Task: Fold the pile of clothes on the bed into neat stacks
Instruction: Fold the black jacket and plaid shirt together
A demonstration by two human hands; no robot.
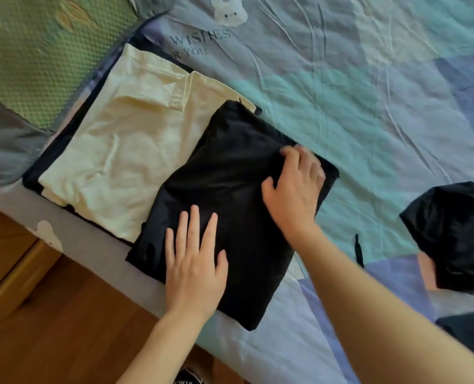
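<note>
A folded black garment (230, 167) lies near the bed's edge, overlapping a folded cream garment (125, 151) that rests on a dark folded piece (50, 159). My left hand (195, 264) lies flat on the black garment's near part, fingers straight. My right hand (295, 187) rests on its far right part, fingers spread and slightly bent at the tips, pressing the cloth. An unfolded black garment (457, 234) is crumpled at the right.
The bed (368, 92) has a blue-green patterned cover with a bear print. A green pillow (36, 56) lies at the upper left. A black cord (358, 249) lies on the cover. Wooden floor (64, 328) runs along the bed's near edge.
</note>
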